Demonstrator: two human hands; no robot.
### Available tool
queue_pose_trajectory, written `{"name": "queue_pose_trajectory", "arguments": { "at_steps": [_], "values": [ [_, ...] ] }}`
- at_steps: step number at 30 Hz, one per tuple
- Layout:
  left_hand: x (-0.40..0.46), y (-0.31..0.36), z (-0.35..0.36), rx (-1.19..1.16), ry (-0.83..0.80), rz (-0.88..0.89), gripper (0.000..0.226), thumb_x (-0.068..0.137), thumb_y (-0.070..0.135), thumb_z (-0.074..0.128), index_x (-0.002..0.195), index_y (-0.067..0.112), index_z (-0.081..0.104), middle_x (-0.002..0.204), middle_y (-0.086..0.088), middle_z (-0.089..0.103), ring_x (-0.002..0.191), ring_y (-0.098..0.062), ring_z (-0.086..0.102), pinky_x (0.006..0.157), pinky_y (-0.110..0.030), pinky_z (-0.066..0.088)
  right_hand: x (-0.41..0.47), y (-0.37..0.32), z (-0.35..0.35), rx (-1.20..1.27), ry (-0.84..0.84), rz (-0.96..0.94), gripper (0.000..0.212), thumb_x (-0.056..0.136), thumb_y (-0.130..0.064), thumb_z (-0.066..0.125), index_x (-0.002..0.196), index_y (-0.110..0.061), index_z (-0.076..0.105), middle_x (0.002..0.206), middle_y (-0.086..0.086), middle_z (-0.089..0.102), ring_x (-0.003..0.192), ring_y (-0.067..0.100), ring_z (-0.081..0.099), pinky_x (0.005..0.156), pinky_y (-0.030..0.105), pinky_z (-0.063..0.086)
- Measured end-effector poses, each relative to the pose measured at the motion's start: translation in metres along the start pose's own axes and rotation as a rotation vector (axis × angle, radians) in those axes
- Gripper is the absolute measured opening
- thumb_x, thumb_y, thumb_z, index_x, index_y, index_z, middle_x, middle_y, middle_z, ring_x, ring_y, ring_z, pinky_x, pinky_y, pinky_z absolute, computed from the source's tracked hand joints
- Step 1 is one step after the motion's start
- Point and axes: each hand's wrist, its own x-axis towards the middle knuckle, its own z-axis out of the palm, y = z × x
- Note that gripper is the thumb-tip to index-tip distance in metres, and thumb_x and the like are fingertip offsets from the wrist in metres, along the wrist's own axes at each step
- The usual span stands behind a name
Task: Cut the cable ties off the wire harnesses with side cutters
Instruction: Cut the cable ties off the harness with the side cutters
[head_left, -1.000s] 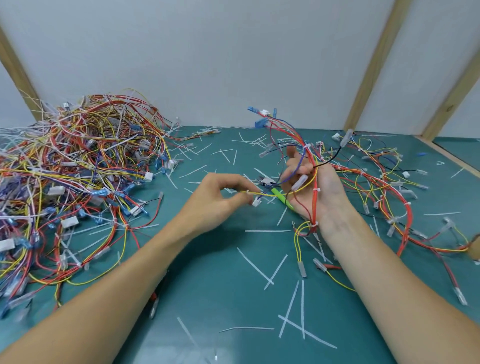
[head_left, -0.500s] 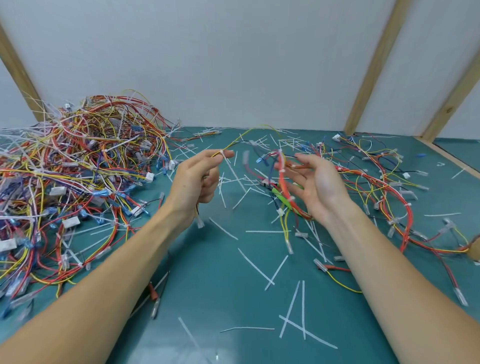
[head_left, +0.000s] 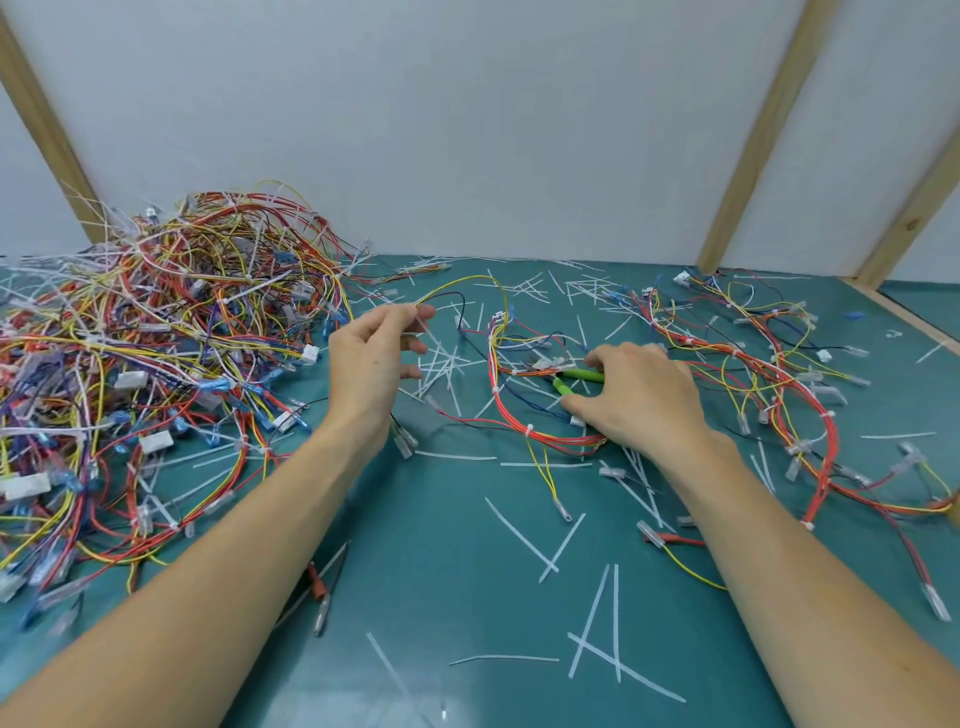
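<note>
A red, yellow and blue wire harness (head_left: 511, 410) lies on the green mat in the middle, with white cable ties round it. My left hand (head_left: 376, 358) is raised above the mat and pinches the harness's yellow and black wires between thumb and fingertips. My right hand (head_left: 636, 397) is palm down on the right part of the harness, fingers curled around the green-handled side cutters (head_left: 574, 378), which lie on the mat. The cutters' jaws are hidden among the wires.
A big tangled pile of harnesses (head_left: 156, 374) fills the left side. More harnesses (head_left: 789, 395) sprawl at the right. Cut white tie pieces (head_left: 592, 623) litter the mat. Wooden posts and a white wall stand behind.
My right hand has let the harness drop onto the mat and come down onto the green cutters. My left hand has stayed raised, keeping hold of the yellow wire.
</note>
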Motion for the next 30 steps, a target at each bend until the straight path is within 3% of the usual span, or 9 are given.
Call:
{"name": "queue_pose_trajectory", "arguments": {
  "at_steps": [5, 10, 13, 18, 21, 23, 26, 28, 30],
  "values": [
    [0.0, -0.004, 0.0, -0.017, -0.045, 0.005, 0.016, 0.098, 0.007, 0.059, 0.096, 0.016, 0.073, 0.078, 0.0, 0.071, 0.067, -0.011, 0.068, 0.055, -0.02, 0.052, 0.0, 0.002, -0.005, 0.023, -0.087, 0.026, 0.055, 0.073, -0.067, 0.071, 0.117, -0.033, 0.07, 0.12, 0.001, 0.064, 0.122, 0.027, 0.048, 0.089, 0.043, 0.038],
    [-0.001, -0.002, -0.002, -0.101, -0.084, -0.055, 0.012, 0.097, 0.01, 0.061, 0.097, 0.016, 0.071, 0.077, -0.001, 0.073, 0.067, -0.014, 0.071, 0.055, -0.019, 0.053, -0.003, -0.004, -0.002, 0.029, -0.026, 0.051, 0.051, 0.068, -0.06, 0.069, 0.101, -0.021, 0.065, 0.099, 0.001, 0.067, 0.105, 0.031, 0.059, 0.081, 0.041, 0.034],
    [0.001, -0.001, -0.003, -0.171, -0.072, -0.115, 0.012, 0.098, 0.011, 0.059, 0.098, 0.016, 0.07, 0.075, -0.001, 0.072, 0.067, -0.013, 0.071, 0.054, -0.018, 0.053, -0.002, -0.002, -0.004, 0.082, 0.058, 0.08, 0.048, 0.076, -0.059, 0.066, 0.104, -0.019, 0.063, 0.095, 0.001, 0.069, 0.094, 0.031, 0.062, 0.08, 0.041, 0.034],
    [0.005, -0.003, -0.006, -0.29, -0.015, -0.2, 0.009, 0.101, 0.018, 0.058, 0.101, 0.019, 0.067, 0.079, 0.007, 0.074, 0.075, -0.005, 0.072, 0.059, -0.017, 0.053, 0.004, 0.0, -0.006, 0.31, 0.183, 0.117, 0.046, 0.097, -0.05, 0.051, 0.122, -0.014, 0.064, 0.113, 0.011, 0.065, 0.099, 0.033, 0.056, 0.085, 0.044, 0.041],
    [0.008, -0.003, -0.008, -0.349, 0.071, -0.222, 0.014, 0.103, 0.02, 0.055, 0.093, 0.02, 0.064, 0.082, 0.011, 0.076, 0.077, -0.001, 0.071, 0.065, -0.018, 0.052, 0.007, 0.0, -0.005, 0.414, 0.217, 0.103, 0.035, 0.102, -0.04, 0.046, 0.115, -0.013, 0.064, 0.109, 0.015, 0.063, 0.09, 0.028, 0.046, 0.075, 0.038, 0.034],
    [0.009, -0.001, -0.01, -0.384, 0.138, -0.221, 0.011, 0.104, 0.02, 0.052, 0.102, 0.018, 0.063, 0.087, 0.01, 0.077, 0.076, 0.0, 0.071, 0.066, -0.018, 0.051, 0.005, 0.001, -0.008, 0.476, 0.208, 0.065, 0.031, 0.098, -0.041, 0.051, 0.108, -0.017, 0.067, 0.103, 0.013, 0.066, 0.09, 0.029, 0.052, 0.071, 0.037, 0.034],
    [0.01, 0.001, -0.013, -0.391, 0.215, -0.191, 0.014, 0.105, 0.018, 0.051, 0.116, 0.015, 0.06, 0.094, 0.006, 0.077, 0.074, -0.001, 0.07, 0.062, -0.018, 0.051, -0.003, 0.0, -0.016, 0.36, 0.067, -0.057, 0.043, 0.079, -0.049, 0.071, 0.117, -0.027, 0.074, 0.108, 0.003, 0.073, 0.102, 0.028, 0.065, 0.084, 0.038, 0.051],
    [0.01, 0.002, -0.012, -0.377, 0.235, -0.173, 0.013, 0.105, 0.018, 0.05, 0.115, 0.016, 0.059, 0.099, 0.004, 0.076, 0.073, -0.002, 0.069, 0.06, -0.017, 0.051, -0.007, -0.003, -0.018, 0.247, -0.022, -0.163, 0.054, 0.075, -0.043, 0.078, 0.127, -0.031, 0.071, 0.119, 0.0, 0.069, 0.115, 0.024, 0.061, 0.095, 0.034, 0.046],
    [0.011, 0.001, -0.011, -0.365, 0.252, -0.164, 0.009, 0.106, 0.017, 0.05, 0.111, 0.017, 0.058, 0.1, 0.004, 0.076, 0.073, -0.004, 0.068, 0.059, -0.017, 0.05, -0.011, -0.006, -0.022, 0.305, -0.061, -0.25, 0.056, 0.071, -0.041, 0.078, 0.126, -0.034, 0.072, 0.119, -0.006, 0.067, 0.115, 0.018, 0.06, 0.096, 0.031, 0.045]
  ]
}}
